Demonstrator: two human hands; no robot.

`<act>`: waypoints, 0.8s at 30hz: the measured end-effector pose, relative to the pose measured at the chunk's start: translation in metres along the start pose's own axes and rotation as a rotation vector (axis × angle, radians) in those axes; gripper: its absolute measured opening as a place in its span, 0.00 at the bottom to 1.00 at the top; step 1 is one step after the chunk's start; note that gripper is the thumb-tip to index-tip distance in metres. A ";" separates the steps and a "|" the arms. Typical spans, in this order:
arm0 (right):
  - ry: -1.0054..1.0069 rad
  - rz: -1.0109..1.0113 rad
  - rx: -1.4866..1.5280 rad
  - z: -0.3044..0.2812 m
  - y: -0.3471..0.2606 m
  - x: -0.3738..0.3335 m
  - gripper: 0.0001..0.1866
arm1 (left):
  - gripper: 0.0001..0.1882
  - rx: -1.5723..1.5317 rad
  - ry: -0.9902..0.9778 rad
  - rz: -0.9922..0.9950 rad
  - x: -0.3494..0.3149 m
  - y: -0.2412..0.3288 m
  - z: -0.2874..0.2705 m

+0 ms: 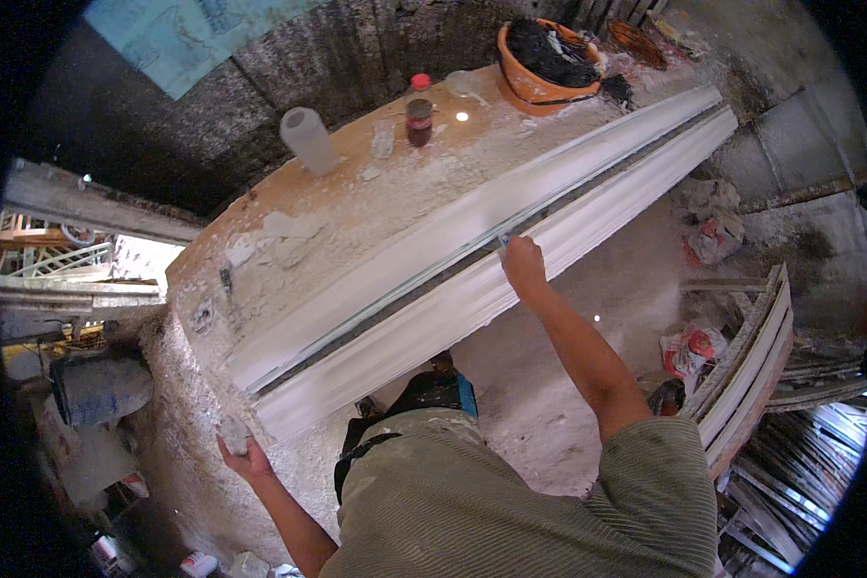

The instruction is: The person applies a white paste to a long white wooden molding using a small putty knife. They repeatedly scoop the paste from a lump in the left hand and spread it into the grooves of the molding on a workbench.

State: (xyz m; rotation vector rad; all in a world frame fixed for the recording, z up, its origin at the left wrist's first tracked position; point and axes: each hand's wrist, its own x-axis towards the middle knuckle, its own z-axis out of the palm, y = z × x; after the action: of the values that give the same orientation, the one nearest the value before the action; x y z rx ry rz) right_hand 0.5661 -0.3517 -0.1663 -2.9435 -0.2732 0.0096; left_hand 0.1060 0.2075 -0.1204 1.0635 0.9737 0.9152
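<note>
A long white moulding (376,376) with lengthwise ridges lies along the near side of the workbench. Beside it runs a second long white strip (395,265), with a dark gap between the two and a pale, glassy edge along it. My right hand (523,265) is closed over the near moulding, about midway along. A small thing (505,240) with a bluish-green tint pokes out of its fingers by the gap; its kind is unclear. Low at the left, my left hand (249,459) is closed around a greyish-white lump (232,433) close to the moulding's left end.
White powder and flakes cover the bench (356,207). Along its back stand a translucent plastic cup (307,140), a bottle with a red cap (419,111) and an orange basin (520,87) holding black material. Curved white mouldings (747,371) lean at the right, near crumpled bags (692,351).
</note>
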 end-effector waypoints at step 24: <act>-0.375 -0.444 0.441 0.070 -0.594 -0.278 0.13 | 0.21 -0.281 -0.303 -0.822 0.063 -0.037 -0.045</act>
State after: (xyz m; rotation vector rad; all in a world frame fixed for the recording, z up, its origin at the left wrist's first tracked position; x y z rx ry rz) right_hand 0.1831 0.1841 -0.1290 -2.3695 -0.8497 0.4944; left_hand 0.0872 0.2699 -0.1761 0.4594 0.8779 0.1903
